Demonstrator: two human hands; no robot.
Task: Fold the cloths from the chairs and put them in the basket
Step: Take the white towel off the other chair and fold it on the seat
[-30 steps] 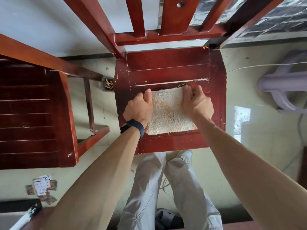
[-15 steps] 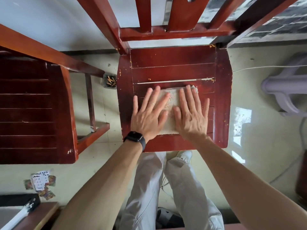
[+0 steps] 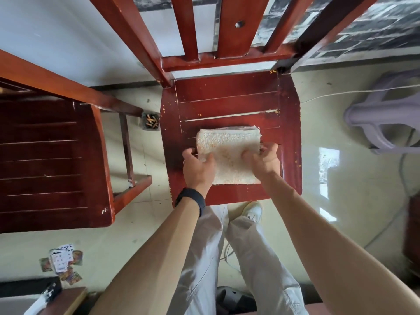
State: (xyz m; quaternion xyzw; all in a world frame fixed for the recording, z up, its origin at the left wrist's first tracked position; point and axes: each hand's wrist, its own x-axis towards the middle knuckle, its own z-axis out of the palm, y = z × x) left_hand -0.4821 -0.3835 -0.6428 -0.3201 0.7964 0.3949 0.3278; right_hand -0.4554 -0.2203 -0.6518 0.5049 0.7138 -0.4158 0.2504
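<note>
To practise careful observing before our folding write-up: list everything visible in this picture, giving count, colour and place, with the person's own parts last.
middle chair: one, red-brown wood, centre
folded cloth: one, cream, on that chair's seat
second chair: one, red-brown wood, left
pot of cigarette butts: one, grey, floor between the chairs
playing cards: small heap, mixed colours, floor at lower left
plastic item: one, lilac, right edge
cord: one, white, floor at right
wristband: one, black, left wrist
trousers: one pair, light grey, bottom centre
shoe: one, white, by the chair's front edge
left hand: one, grips the cloth's left side
right hand: one, grips the cloth's right side
</note>
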